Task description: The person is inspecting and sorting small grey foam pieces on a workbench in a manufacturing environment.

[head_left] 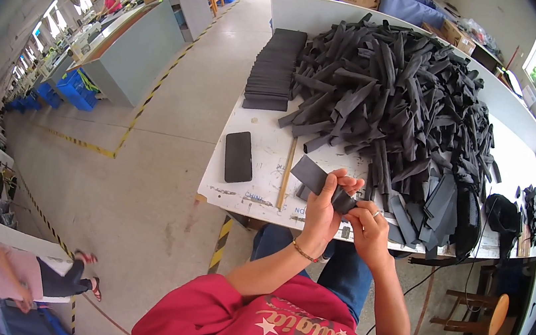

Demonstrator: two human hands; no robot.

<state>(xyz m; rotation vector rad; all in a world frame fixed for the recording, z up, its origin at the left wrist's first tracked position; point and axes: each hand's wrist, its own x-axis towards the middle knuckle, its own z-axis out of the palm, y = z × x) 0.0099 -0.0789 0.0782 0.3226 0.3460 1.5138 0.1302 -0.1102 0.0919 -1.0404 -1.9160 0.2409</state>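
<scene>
A flat dark grey fabric strip (308,172) is held above the front edge of the white table (263,205). My left hand (323,208) grips it between thumb and fingers, and one end sticks out to the left. At the strip's other end, my right hand (369,228) pinches it, where the fabric bends over the left fingers. Just beyond my hands rises a large loose heap of similar dark strips (390,95). To its left lies a neat row of overlapping flat strips (270,74).
A black phone-like slab (238,157) and a wooden ruler (287,173) lie left of my hands. A black mesh item (467,222) hangs over the edge at right. A wooden stool (474,310) stands below right. Two other people (8,266) are farther off at left.
</scene>
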